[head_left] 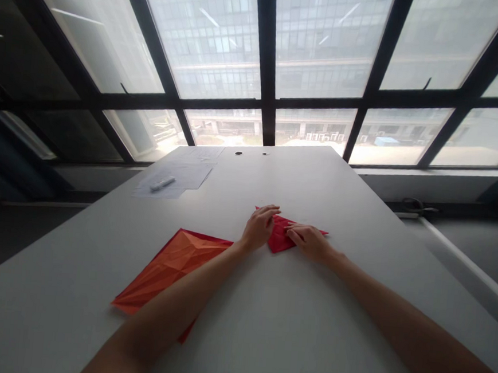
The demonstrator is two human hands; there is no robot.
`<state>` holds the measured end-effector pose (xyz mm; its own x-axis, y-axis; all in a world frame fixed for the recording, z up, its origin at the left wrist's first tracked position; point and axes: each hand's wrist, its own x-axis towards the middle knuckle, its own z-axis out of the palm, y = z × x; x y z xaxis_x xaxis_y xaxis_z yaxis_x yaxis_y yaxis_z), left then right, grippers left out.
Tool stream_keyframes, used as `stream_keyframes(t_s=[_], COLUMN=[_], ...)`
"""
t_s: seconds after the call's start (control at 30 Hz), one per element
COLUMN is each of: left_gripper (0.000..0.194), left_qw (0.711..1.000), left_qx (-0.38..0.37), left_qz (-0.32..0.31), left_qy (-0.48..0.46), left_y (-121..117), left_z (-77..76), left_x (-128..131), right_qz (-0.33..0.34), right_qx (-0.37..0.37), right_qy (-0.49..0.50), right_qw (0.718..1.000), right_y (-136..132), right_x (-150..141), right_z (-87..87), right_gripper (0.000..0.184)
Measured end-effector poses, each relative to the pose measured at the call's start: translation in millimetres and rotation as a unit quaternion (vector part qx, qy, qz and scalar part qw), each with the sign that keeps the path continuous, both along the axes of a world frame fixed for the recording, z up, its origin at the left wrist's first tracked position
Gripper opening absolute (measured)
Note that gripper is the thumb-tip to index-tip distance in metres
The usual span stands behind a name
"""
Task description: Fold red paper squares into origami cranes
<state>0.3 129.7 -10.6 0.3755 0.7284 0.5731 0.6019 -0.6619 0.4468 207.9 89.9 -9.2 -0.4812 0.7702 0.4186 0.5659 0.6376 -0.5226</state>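
1. We find two bare forearms reaching in from the near edge of the view, and a small red folded paper (278, 239) lies between the two hands on a pale grey surface (289, 327).
2. We trace the paper's long axis running left to right and tilting slightly, with a pointed tip at each end. It looks like a flattened triangle, its widest part toward us.
3. We feel the left hand (259, 227) at the paper's left end. Its fingers (270, 211) curve across the far edge, near the left tip.
4. We meet the right hand (309, 243) at the right end. Its fingers (295, 230) lie across the paper's upper face, with the right tip just beyond them.
5. We notice that neither hand is clenched or fully released: the fingers rest on the paper, slightly curled. We cannot tell whether they are pinching it.
6. We find a larger orange-red creased paper (173, 267) to the left, partly beneath the left forearm and apart from the small red paper.
7. We note open surface to the right and near the hands. Farther left lie white papers (174, 178) and a white marker (163, 184), with a large window (264, 50) beyond the far edge.
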Motion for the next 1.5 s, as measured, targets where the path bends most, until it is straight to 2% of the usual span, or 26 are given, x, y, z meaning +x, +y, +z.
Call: stream_keyframes(t_s=[0.1, 0.17, 0.27, 0.4, 0.5, 0.67, 0.9, 1.0, 1.13, 1.23, 1.3, 1.37, 1.43, 1.5], left_gripper=[0.043, 0.052, 0.06, 0.068, 0.072, 0.072, 0.079, 0.077, 0.072, 0.061, 0.05, 0.041, 0.038, 0.04], left_qw=[0.985, 0.967, 0.954, 0.952, 0.952, 0.949, 0.92, 0.915, 0.924, 0.95, 0.973, 0.986, 0.989, 0.99], left_qx=[-0.042, -0.064, -0.074, -0.079, -0.088, -0.127, -0.177, -0.188, -0.17, -0.098, -0.05, -0.038, -0.049, -0.063], left_qz=[-0.075, -0.098, -0.097, -0.067, -0.038, 0.05, 0.226, 0.246, 0.257, 0.228, 0.158, 0.072, 0.006, -0.028], left_qy=[0.152, 0.225, 0.273, 0.287, 0.29, 0.283, 0.266, 0.259, 0.228, 0.187, 0.162, 0.146, 0.136, 0.124], left_y=[-8.5, -10.9, -11.0, -10.2, -10.5, -8.8, 2.2, 4.9, 4.6, 1.8, -1.1, -4.4, -6.8, -7.7], left_z=[-1.7, -2.9, -4.0, -6.0, -7.3, -6.7, -9.3, -11.1, -11.8, -8.0, -4.0, -0.4, 1.5, 1.8], left_x=[5.9, 6.6, 5.2, 4.3, 4.5, 2.9, -4.7, -5.6, -4.6, -3.0, -1.0, 1.6, 4.0, 5.7], right_qz=[-0.021, -0.032, -0.046, -0.073, -0.085, -0.125, -0.198, -0.214, -0.222, -0.238, -0.255, -0.251, -0.194, -0.12], right_qx=[-0.003, 0.007, -0.004, -0.046, -0.056, -0.081, -0.115, -0.117, -0.106, -0.077, -0.024, 0.039, 0.064, 0.052], right_qy=[0.018, 0.015, -0.055, -0.176, -0.219, -0.242, -0.256, -0.259, -0.257, -0.242, -0.215, -0.174, -0.141, -0.13], right_qw=[1.0, 0.999, 0.997, 0.981, 0.97, 0.959, 0.939, 0.935, 0.935, 0.938, 0.942, 0.951, 0.969, 0.983], right_y=[5.1, 7.5, 9.6, 9.7, 8.2, 7.8, 13.0, 14.4, 13.9, 11.4, 8.7, 4.9, 0.5, -3.9], right_x=[1.4, 2.1, 2.0, 1.6, 2.9, 5.8, 12.2, 14.6, 13.3, 10.8, 9.1, 7.5, 5.6, 3.4], right_z=[-5.8, -10.7, -18.5, -23.2, -21.1, -17.1, -18.5, -20.2, -22.8, -19.8, -13.1, -3.8, 5.2, 10.7], right_gripper=[0.025, 0.029, 0.047, 0.058, 0.06, 0.067, 0.069, 0.068, 0.067, 0.065, 0.061, 0.053, 0.047, 0.048])
